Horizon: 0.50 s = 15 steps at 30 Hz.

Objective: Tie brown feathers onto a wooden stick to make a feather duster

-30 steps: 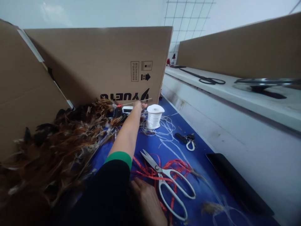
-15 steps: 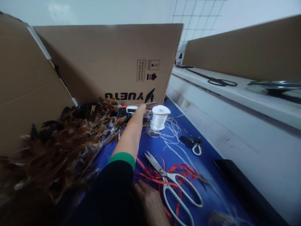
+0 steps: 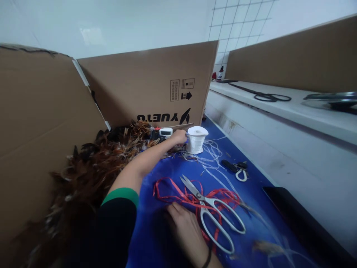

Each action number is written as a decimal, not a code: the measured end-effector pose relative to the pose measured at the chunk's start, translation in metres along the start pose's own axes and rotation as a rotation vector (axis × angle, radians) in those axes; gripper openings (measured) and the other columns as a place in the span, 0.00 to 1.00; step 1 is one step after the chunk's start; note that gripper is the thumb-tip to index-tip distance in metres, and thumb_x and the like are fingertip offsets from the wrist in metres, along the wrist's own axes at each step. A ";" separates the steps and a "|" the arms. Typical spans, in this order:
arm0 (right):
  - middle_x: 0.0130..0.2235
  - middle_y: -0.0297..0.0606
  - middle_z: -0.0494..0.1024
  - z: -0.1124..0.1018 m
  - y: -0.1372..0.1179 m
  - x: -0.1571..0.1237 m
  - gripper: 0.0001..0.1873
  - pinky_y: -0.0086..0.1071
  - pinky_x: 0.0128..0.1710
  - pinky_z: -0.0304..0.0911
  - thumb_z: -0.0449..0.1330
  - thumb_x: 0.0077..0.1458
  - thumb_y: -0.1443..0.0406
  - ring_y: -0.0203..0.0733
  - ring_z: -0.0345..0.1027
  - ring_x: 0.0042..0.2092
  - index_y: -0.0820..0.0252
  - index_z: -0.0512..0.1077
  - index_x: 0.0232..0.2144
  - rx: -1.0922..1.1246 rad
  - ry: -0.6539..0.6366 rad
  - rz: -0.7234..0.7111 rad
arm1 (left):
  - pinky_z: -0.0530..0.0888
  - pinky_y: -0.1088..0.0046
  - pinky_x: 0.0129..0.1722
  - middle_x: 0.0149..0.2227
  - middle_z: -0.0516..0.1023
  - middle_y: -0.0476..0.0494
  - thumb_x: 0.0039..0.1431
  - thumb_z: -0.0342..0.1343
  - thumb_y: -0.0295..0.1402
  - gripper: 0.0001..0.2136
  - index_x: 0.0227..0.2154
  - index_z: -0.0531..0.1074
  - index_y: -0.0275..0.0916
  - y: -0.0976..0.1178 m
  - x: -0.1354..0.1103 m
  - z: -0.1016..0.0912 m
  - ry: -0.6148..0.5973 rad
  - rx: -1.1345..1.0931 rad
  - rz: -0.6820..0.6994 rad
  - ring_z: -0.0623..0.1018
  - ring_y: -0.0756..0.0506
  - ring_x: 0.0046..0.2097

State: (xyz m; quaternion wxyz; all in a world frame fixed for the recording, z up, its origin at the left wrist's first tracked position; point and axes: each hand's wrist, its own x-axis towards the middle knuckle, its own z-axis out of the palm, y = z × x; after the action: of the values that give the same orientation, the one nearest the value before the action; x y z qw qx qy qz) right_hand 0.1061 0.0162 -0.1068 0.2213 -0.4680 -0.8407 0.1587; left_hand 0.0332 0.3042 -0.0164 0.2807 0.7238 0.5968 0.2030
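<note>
My left hand (image 3: 178, 137) reaches far forward and is curled closed right beside a white spool of thread (image 3: 196, 139), near a small white device (image 3: 166, 131) and a thin stick (image 3: 181, 125). What its fingers hold, if anything, I cannot make out. My right hand (image 3: 186, 227) lies flat near the front on a tangle of red ribbon (image 3: 171, 191), fingers stretched out, touching the handles of large white-handled scissors (image 3: 214, 217). A heap of brown feathers (image 3: 108, 163) fills the left side of the blue table (image 3: 156, 245).
Upright cardboard panels (image 3: 145, 85) wall off the back and left. Loose white thread (image 3: 212, 156) and small black snips (image 3: 235, 167) lie right of the spool. A black flat object (image 3: 301, 223) lies along the right edge. A white ledge (image 3: 295, 111) carries black scissors (image 3: 269, 97).
My left hand has dropped from the stick's end to the table beside the spool, its arm now bent. The view has swung left. My right hand stays on the ribbon.
</note>
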 end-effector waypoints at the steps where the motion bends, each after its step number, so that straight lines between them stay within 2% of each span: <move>1: 0.36 0.35 0.75 -0.002 -0.001 0.000 0.09 0.31 0.34 0.61 0.52 0.57 0.70 0.40 0.71 0.36 0.56 0.71 0.35 0.019 -0.003 0.001 | 0.71 0.68 0.37 0.23 0.76 0.39 0.53 0.52 0.29 0.08 0.29 0.74 0.31 0.000 -0.020 -0.003 -0.011 0.049 0.032 0.76 0.44 0.29; 4: 0.37 0.35 0.75 -0.007 -0.005 0.000 0.11 0.32 0.37 0.62 0.50 0.58 0.68 0.40 0.70 0.38 0.55 0.71 0.38 0.066 -0.003 -0.010 | 0.70 0.71 0.41 0.26 0.77 0.42 0.54 0.51 0.31 0.08 0.30 0.75 0.35 -0.005 -0.085 -0.011 -0.029 0.170 0.131 0.76 0.46 0.33; 6: 0.37 0.36 0.75 -0.010 -0.006 -0.001 0.11 0.32 0.38 0.62 0.49 0.59 0.67 0.40 0.70 0.38 0.55 0.71 0.38 0.065 -0.004 -0.018 | 0.70 0.71 0.38 0.26 0.76 0.43 0.57 0.47 0.32 0.12 0.32 0.75 0.36 -0.013 -0.130 -0.019 -0.070 0.398 0.332 0.76 0.46 0.32; 8: 0.36 0.36 0.75 -0.011 -0.007 -0.001 0.11 0.31 0.38 0.62 0.49 0.59 0.66 0.40 0.70 0.38 0.56 0.72 0.37 0.056 -0.002 -0.028 | 0.71 0.72 0.37 0.27 0.77 0.43 0.59 0.44 0.32 0.13 0.33 0.75 0.37 -0.024 -0.173 -0.029 -0.108 0.503 0.430 0.76 0.47 0.31; 10: 0.37 0.36 0.75 -0.012 -0.009 -0.002 0.11 0.31 0.38 0.62 0.49 0.59 0.67 0.39 0.70 0.38 0.56 0.72 0.38 0.055 0.013 -0.047 | 0.71 0.72 0.39 0.32 0.78 0.43 0.57 0.45 0.27 0.13 0.39 0.74 0.38 -0.037 -0.215 -0.039 -0.084 0.552 0.456 0.76 0.47 0.35; 12: 0.38 0.37 0.74 -0.013 -0.012 -0.003 0.12 0.30 0.39 0.62 0.49 0.58 0.67 0.38 0.70 0.38 0.56 0.71 0.39 0.069 0.034 -0.072 | 0.70 0.72 0.45 0.43 0.76 0.41 0.55 0.44 0.22 0.18 0.46 0.70 0.39 -0.052 -0.256 -0.047 -0.088 0.547 0.518 0.75 0.47 0.44; 15: 0.40 0.36 0.73 -0.015 -0.018 -0.005 0.13 0.29 0.37 0.62 0.48 0.58 0.69 0.36 0.70 0.36 0.55 0.70 0.41 0.083 0.063 -0.102 | 0.71 0.72 0.47 0.46 0.73 0.42 0.55 0.43 0.20 0.20 0.48 0.67 0.41 -0.076 -0.316 -0.049 -0.033 0.553 0.512 0.74 0.48 0.47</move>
State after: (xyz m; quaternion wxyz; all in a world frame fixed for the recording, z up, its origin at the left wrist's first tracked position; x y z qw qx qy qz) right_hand 0.1037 0.0038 -0.0867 0.2746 -0.4198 -0.8487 0.1674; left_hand -0.1193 0.0132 -0.0149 0.0243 0.9012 0.4241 0.0863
